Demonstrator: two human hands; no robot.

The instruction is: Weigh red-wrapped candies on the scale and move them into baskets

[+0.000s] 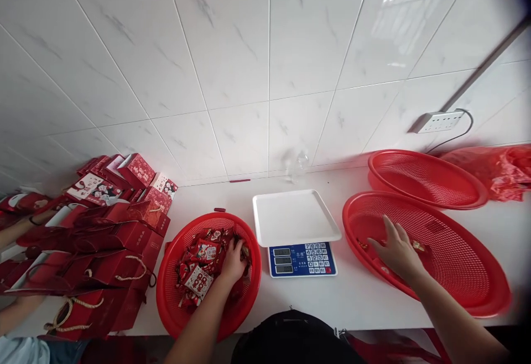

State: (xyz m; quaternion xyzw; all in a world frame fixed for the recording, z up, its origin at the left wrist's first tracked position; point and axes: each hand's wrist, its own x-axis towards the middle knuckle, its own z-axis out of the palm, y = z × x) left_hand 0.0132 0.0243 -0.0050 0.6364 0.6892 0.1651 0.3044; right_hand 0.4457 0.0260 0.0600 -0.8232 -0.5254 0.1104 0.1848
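Note:
My left hand [233, 264] reaches down into a round red plastic basket [168, 292] filled with small red printed packets [207, 250]. Its fingers curl in among the packets at the right side, and what they hold is hidden. One cream packet with red print [199, 282] lies on top. Over an oval red basket [468, 292] at the right, my right hand [396, 250] has its fingers spread and nothing in it. A few small gold-and-red packets [418, 246] lie low in that basket. Between the baskets stands a blue digital scale [302, 259] with a white tray [294, 217].
Red gift boxes with rope handles [128, 264] crowd the left, where another person's arm [19, 311] reaches in. Behind the oval basket sit another red basket [427, 178] and a red plastic bag [493, 170]. A clear bottle [302, 160] and power strip [440, 122] are by the wall.

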